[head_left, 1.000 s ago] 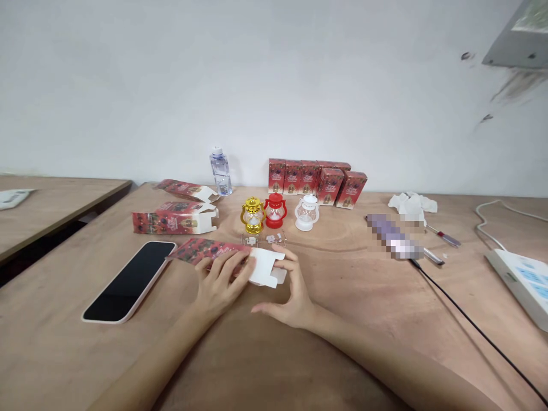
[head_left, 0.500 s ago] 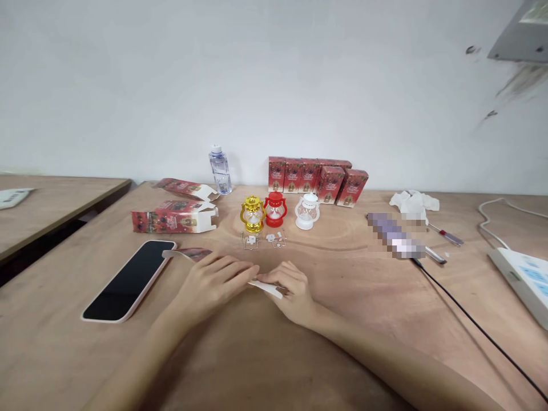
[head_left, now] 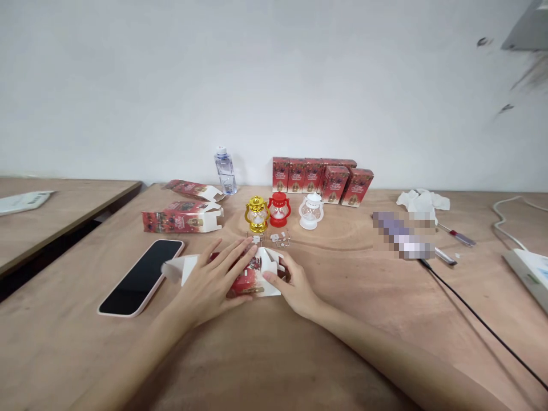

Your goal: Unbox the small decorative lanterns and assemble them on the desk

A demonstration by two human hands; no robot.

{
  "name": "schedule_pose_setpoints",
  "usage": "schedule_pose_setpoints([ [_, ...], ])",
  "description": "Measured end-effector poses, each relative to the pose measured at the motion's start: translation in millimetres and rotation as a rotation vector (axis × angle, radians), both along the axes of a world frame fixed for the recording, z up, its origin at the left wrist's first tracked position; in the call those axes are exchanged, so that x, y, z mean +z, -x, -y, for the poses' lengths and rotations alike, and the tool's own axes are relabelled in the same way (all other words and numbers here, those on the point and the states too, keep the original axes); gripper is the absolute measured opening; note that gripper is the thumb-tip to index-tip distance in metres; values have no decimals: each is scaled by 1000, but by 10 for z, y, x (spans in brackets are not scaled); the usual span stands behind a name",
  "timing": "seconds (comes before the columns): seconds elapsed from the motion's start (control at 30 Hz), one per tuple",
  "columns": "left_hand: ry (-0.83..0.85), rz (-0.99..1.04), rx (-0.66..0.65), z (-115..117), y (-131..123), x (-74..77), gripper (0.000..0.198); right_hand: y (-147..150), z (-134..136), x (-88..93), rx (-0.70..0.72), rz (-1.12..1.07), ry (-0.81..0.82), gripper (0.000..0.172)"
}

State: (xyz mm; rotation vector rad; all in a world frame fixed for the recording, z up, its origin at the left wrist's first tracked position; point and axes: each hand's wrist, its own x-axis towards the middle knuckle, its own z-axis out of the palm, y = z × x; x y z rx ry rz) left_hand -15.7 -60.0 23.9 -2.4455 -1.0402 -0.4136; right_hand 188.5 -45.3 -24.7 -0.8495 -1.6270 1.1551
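Observation:
A red and white printed carton lies in front of me, its white flaps open at both ends. My left hand rests flat across its top with the fingers spread. At the carton's right end, my right hand grips the edge, thumb on the upper face and fingers behind the flaps. Just beyond stand three small lanterns: a gold one, a red one and a white one. Small wire and white pieces lie before them, partly hidden behind my left fingers.
A phone and two opened cartons are on the left. Near the wall stand a water bottle and several red boxes. Crumpled tissue, a screwdriver, a blurred purple object and a cable are right.
The carton, earlier held edge-on between both hands, now shows its printed face. My left hand has opened out flat over it. The view has shifted slightly left.

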Motion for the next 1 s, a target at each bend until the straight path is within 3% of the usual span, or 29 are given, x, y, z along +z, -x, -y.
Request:
schedule_pose_setpoints([
  [0.1,63,-32,-7,20,59,-102,77,-9,-7,-9,-10,93,-23,53],
  [0.23,65,-52,34,85,71,-127,76,-21,2,-7,6,139,-65,44],
  [0.43,-22,-56,39,343,11,-135,52,-49,25,27,100,88,-95,44],
  [0.63,-19,23,40,687,-4,-449,51,-64,41,67,114,92,-122,43],
  [0.77,40,-13,26,756,57,-601,57,-58,42,95,164,134,-133,38],
  [0.87,123,-58,6,758,88,-569,64,-57,42,106,226,150,-157,37],
  [1.0,250,8,60,768,77,-339,68,-62,38,97,209,147,-120,38],
])
